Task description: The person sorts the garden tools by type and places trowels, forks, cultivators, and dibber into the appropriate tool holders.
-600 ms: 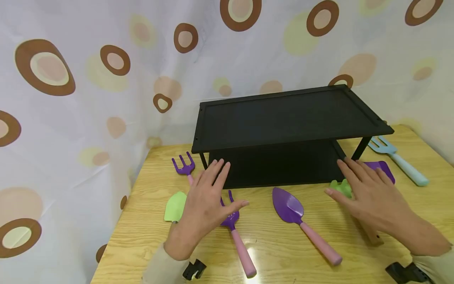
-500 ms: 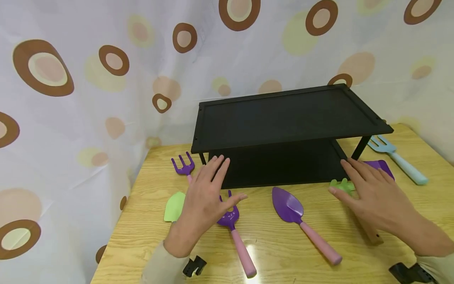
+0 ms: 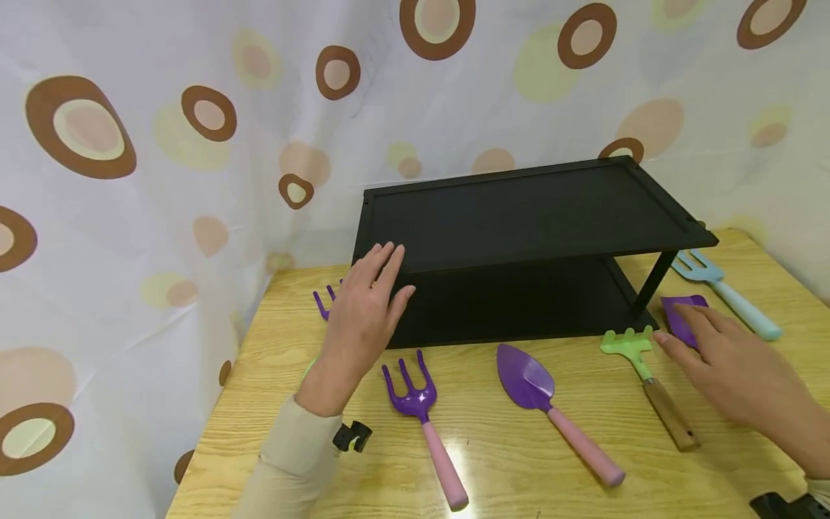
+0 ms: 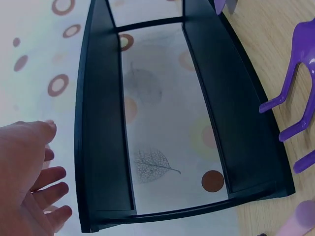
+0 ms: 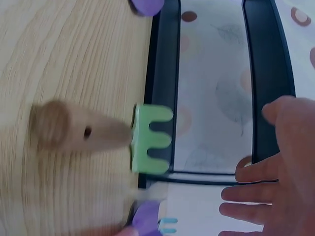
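My left hand (image 3: 359, 317) is in front of the left end of a black two-tier rack (image 3: 532, 216), fingers extended. In the left wrist view the hand (image 4: 29, 172) appears beside the rack's edge, holding nothing. On the right, my other hand (image 3: 746, 367) hovers over a purple hand shovel (image 3: 679, 317), covering part of it. Its fingers are spread and nothing is in them in the right wrist view. Just left of that hand lies a small green rake (image 3: 629, 342) with a wooden handle. A purple trowel (image 3: 525, 378) and a purple hand fork (image 3: 415, 400), both pink-handled, lie in front of the rack.
A light blue fork (image 3: 726, 292) lies at the far right of the wooden table (image 3: 519, 476). Another purple fork (image 3: 320, 306) is partly hidden behind the left hand, as is a light green tool. A patterned curtain (image 3: 162, 288) hangs behind and to the left.
My left hand has moved up and slightly left, toward the rack's top tier. The right hand has shifted right and down, uncovering the green rake. The tools and rack have not moved.
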Demonstrator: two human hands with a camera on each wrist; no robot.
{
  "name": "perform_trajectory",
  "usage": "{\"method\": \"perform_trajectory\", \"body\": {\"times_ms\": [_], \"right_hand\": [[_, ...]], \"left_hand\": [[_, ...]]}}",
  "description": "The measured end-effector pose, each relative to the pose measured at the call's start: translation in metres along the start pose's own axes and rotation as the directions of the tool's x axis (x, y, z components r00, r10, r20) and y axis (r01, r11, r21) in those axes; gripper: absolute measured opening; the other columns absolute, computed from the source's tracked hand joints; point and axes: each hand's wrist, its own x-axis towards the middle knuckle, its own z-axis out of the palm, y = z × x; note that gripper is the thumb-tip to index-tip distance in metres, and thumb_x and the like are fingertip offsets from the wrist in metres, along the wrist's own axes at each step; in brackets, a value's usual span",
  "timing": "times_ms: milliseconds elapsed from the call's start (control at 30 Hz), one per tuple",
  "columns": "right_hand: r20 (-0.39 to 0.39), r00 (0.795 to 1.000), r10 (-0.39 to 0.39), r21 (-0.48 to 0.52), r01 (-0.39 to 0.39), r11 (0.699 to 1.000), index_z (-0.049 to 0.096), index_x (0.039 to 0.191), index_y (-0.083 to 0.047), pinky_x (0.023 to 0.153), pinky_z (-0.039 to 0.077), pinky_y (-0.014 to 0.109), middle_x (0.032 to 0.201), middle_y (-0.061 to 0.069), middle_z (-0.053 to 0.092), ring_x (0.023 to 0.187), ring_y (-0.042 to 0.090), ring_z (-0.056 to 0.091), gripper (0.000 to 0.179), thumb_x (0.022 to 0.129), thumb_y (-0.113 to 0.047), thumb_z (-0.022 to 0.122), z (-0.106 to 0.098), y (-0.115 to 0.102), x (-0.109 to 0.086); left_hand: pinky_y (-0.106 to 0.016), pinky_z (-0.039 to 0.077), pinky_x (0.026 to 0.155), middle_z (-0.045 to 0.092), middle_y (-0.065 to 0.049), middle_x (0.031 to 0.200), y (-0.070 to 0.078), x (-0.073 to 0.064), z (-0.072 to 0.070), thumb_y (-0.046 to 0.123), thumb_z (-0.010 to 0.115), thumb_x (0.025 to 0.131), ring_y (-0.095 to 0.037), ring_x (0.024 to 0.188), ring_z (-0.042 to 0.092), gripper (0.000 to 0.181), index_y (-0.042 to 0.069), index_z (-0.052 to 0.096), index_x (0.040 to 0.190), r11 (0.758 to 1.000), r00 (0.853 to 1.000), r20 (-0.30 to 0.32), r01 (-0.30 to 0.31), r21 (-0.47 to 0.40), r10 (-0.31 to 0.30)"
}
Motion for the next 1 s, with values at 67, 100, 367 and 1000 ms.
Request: {"method": "perform_trajectory", "body": {"times_ms": [67,100,367,1000], "right_hand": [[0.057,0.989,0.134,0.006,-0.134,0.991,0.043,0.138,0.012,0.086,0.043,0.074,0.129,0.042,0.046,0.113,0.060,0.046,0.060,0.107,-0.040,0.037,-0.002,0.006,0.001],[0.101,0.966,0.239,0.006,-0.241,0.971,0.039,0.138,0.016,0.088,0.040,0.075,0.130,0.042,0.043,0.115,0.061,0.043,0.066,0.105,-0.041,0.045,-0.004,0.007,0.001],[0.068,0.959,0.276,-0.020,-0.275,0.961,0.043,0.127,0.025,0.083,0.043,0.073,0.120,0.050,0.042,0.103,0.066,0.046,0.052,0.098,-0.015,0.057,-0.002,0.038,-0.001],[-0.106,0.956,0.274,-0.052,-0.280,0.959,0.052,0.091,0.031,0.065,0.048,0.065,0.084,0.048,0.051,0.079,0.059,0.051,0.025,0.079,0.009,0.056,0.025,0.108,0.012]], "left_hand": [[-0.043,0.040,0.116,0.053,-0.017,0.146,-0.003,0.004,0.002,0.026,0.060,0.100,-0.031,0.139,0.048,0.052,0.004,0.049,0.145,1.000,1.000,-0.002,-0.010,0.009,0.010],[-0.043,0.040,0.116,0.054,-0.017,0.145,-0.005,0.006,0.002,0.025,0.060,0.100,-0.031,0.138,0.049,0.051,0.004,0.049,0.145,1.000,1.000,-0.001,-0.015,0.012,0.015],[-0.040,0.044,0.112,0.059,-0.013,0.141,-0.014,0.010,0.007,0.022,0.056,0.102,-0.027,0.132,0.056,0.041,0.004,0.056,0.138,0.997,0.996,0.089,-0.021,0.072,0.014],[-0.034,0.053,0.100,0.066,-0.010,0.132,-0.010,0.018,0.005,0.010,0.065,0.095,-0.024,0.122,0.064,0.033,0.006,0.066,0.128,0.991,0.994,0.113,-0.004,0.131,-0.011]]}}
